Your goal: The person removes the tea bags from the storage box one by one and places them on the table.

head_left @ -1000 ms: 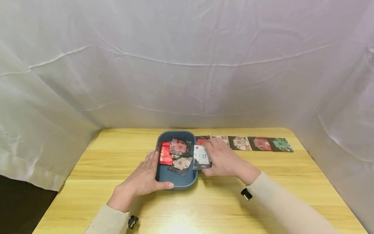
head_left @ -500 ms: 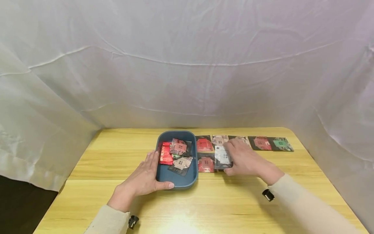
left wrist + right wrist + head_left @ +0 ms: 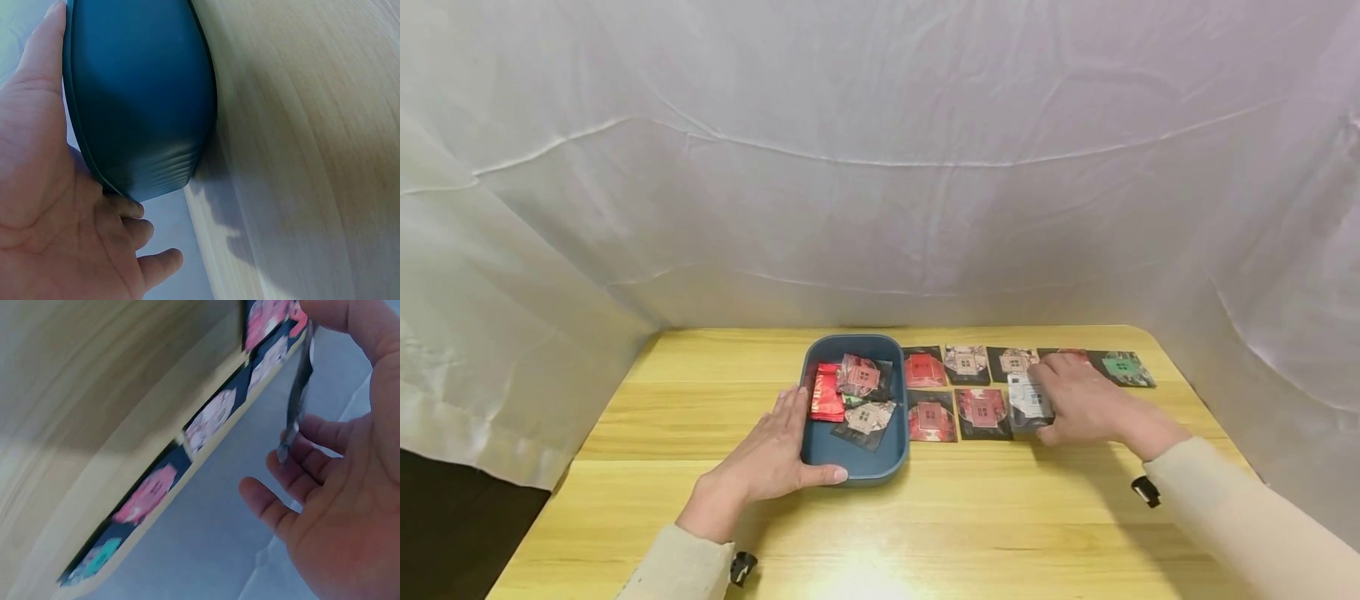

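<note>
My left hand (image 3: 760, 462) rests on the blue tray (image 3: 842, 457), its fingers along the left side and its thumb over the near rim. Inside lie a bright red packet (image 3: 826, 393), a pink-labelled sachet (image 3: 859, 377) and a cream-labelled sachet (image 3: 867, 421), partly overlapping. To the right, my right hand (image 3: 1086, 408) pinches a pale-labelled sachet (image 3: 1027, 402) just beyond the front row. In the right wrist view, this sachet (image 3: 300, 387) is seen edge-on between thumb and fingers. Whether its lower edge touches the table cannot be told.
Several sachets form a back row, from a red-labelled one (image 3: 925, 367) to a green-labelled one (image 3: 1122, 367). Two red-labelled sachets, the left one (image 3: 931, 417) and the right one (image 3: 983, 412), lie in front. Pale cloth (image 3: 880, 208) hangs behind the wooden table (image 3: 925, 533).
My right hand has moved right, away from the tray, with the pale-labelled sachet. Two front-row sachets have come into view along its path. The left hand and tray stay put.
</note>
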Available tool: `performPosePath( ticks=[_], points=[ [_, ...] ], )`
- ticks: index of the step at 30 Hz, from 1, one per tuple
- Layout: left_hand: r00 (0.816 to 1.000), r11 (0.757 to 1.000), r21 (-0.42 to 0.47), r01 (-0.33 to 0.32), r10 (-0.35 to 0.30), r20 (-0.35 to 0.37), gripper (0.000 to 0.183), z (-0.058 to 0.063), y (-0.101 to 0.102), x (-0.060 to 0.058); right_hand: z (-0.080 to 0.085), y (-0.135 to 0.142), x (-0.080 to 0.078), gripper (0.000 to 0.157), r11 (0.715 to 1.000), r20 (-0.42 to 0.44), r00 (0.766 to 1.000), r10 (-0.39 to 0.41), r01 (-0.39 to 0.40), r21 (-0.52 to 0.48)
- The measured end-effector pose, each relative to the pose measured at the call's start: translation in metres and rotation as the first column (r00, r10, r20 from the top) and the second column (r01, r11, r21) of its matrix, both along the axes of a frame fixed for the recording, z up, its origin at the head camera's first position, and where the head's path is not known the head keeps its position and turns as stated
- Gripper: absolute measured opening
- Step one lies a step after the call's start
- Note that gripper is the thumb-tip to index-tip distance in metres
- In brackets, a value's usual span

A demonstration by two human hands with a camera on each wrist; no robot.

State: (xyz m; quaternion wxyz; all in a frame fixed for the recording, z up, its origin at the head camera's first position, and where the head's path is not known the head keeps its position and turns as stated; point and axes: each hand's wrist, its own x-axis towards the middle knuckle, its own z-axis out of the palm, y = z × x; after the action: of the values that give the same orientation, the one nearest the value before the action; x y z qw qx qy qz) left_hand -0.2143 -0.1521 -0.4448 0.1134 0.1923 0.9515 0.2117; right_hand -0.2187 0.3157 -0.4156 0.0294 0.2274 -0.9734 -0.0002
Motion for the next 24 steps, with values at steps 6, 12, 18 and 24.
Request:
performPosePath(
  ticks=[6, 12, 18, 24],
  points=[
    [1.0, 1.0, -0.002, -0.002, 0.002, -0.003, 0.139, -0.001, 0.0, 0.0, 0.001, 0.015, -0.003, 0.097, 0.998, 0.096, 0.994, -0.058, 0.056, 0.03],
    [1.0, 1.0, -0.009, 0.0, 0.0, -0.005, 0.139, -0.002, 0.0, -0.001, -0.006, 0.019, -0.008, 0.095, 0.999, 0.13, 0.99, -0.047, 0.047, -0.001],
    [1.0, 1.0, -0.002, 0.006, -0.006, -0.005, 0.139, -0.001, 0.0, 0.0, -0.019, 0.019, -0.014, 0.094, 1.0, 0.136, 0.99, -0.031, 0.031, 0.001],
    [1.0, 1.0, -0.011, -0.004, 0.004, -0.001, 0.14, -0.002, 0.001, 0.001, -0.023, 0.016, -0.016, 0.095, 0.999, 0.161, 0.986, -0.036, 0.036, 0.004]
  ],
)
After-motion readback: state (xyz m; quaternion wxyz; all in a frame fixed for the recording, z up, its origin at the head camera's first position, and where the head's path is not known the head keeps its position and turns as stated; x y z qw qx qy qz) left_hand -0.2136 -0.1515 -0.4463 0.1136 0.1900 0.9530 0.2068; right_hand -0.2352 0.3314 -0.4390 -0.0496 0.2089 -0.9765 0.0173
